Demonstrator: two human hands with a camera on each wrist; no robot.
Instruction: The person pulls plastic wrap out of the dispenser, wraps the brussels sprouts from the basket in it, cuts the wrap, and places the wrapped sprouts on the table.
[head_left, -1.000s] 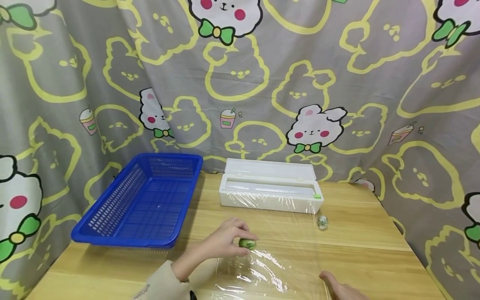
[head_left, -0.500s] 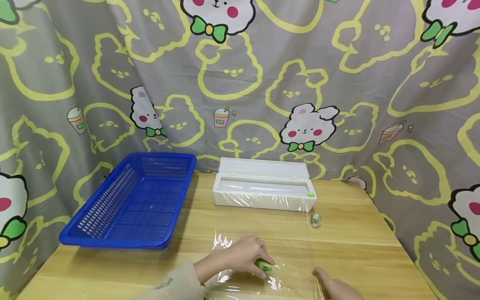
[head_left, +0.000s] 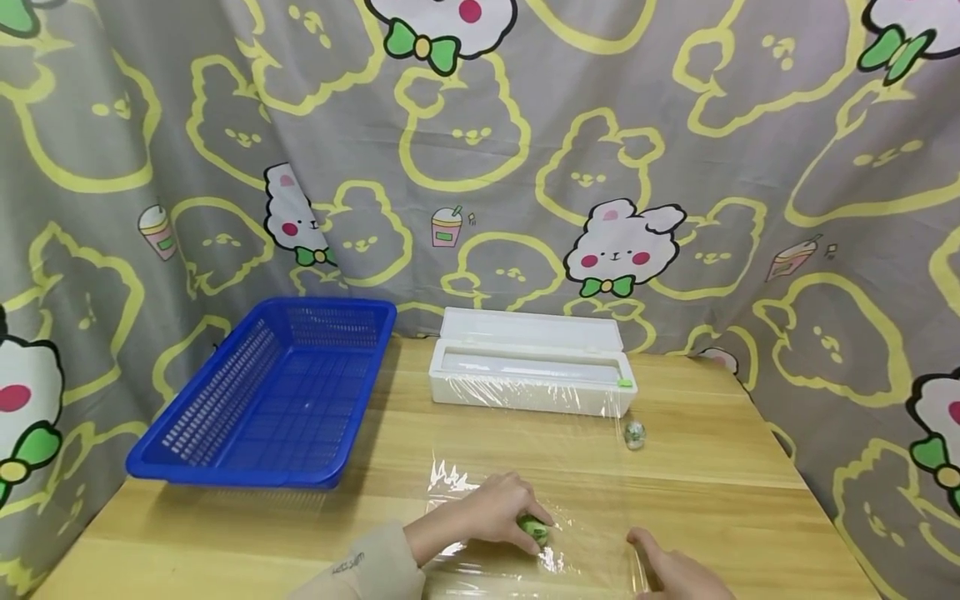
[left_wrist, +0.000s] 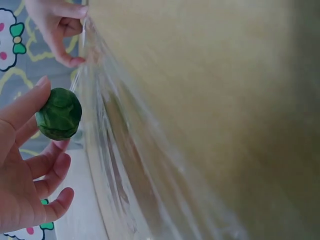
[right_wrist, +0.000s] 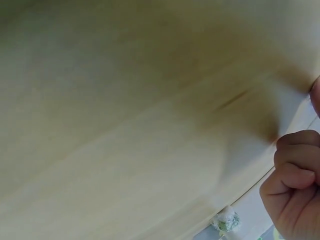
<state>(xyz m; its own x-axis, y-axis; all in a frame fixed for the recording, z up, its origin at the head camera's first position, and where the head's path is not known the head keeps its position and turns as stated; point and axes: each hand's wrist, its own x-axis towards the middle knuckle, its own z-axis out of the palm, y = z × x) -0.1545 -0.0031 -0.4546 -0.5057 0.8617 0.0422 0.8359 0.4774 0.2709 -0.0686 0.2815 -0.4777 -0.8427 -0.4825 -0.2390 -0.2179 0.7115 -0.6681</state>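
My left hand [head_left: 495,510] pinches a small green Brussels sprout [left_wrist: 59,114] between thumb and fingertips, low over a stretched sheet of cling film [head_left: 581,487]. In the left wrist view its other fingers are spread loosely. My right hand [head_left: 678,571] grips the film's right edge near the front of the table, its fingers curled in the right wrist view [right_wrist: 295,185]. From there the film runs back to a white dispenser box [head_left: 525,393] with its lid up, a roll inside. Beside the box's right end lies a film-wrapped green and white ball [head_left: 634,434].
A blue plastic basket [head_left: 232,478] with slotted sides stands at the left of the wooden table [head_left: 697,467]. A grey patterned curtain [head_left: 480,158] hangs behind the table and along its sides. A green slider [head_left: 625,383] sits on the box's right front edge.
My left hand has carried the Brussels sprout forward-right and down toward the film's near part, then barely moved. My right hand keeps its grip on the film's edge. The view has shifted slightly.
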